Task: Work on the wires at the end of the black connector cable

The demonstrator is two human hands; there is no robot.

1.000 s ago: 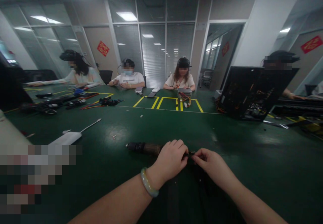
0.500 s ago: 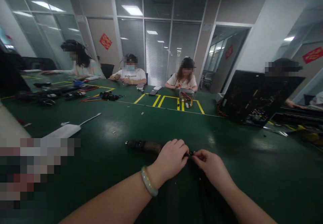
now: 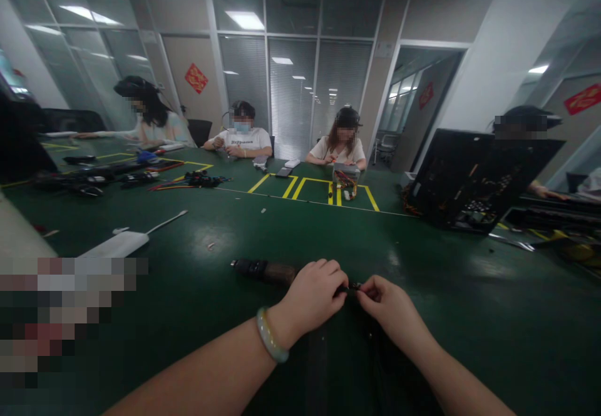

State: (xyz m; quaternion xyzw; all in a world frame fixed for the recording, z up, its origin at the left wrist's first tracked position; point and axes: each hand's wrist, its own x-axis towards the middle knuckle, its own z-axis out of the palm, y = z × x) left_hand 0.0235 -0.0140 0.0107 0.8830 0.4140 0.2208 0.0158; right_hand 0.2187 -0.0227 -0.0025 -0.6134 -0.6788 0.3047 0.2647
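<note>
From the nearer left hand (image 3: 315, 297), the long dark piece (image 3: 278, 273) lies with its axis toward between nine and ten o'clock. This hand curls over it, grip not visible; at three o'clock, the right hand (image 3: 390, 306) pinches a small dark part (image 3: 355, 286).

The person had two bare hands, a left hand (image 3: 312, 297) and a right hand (image 3: 392, 306). Both arms were bare too, as far up as they showed. Each arm was thin by the hand and got fatter lower down. Around the left wrist went a bracelet (image 3: 271, 336). It was a thick, smooth, round ring. It was pale green, with some creamy yellow, and little bright spots shone on it. The fingernails were too small to see well.
</note>
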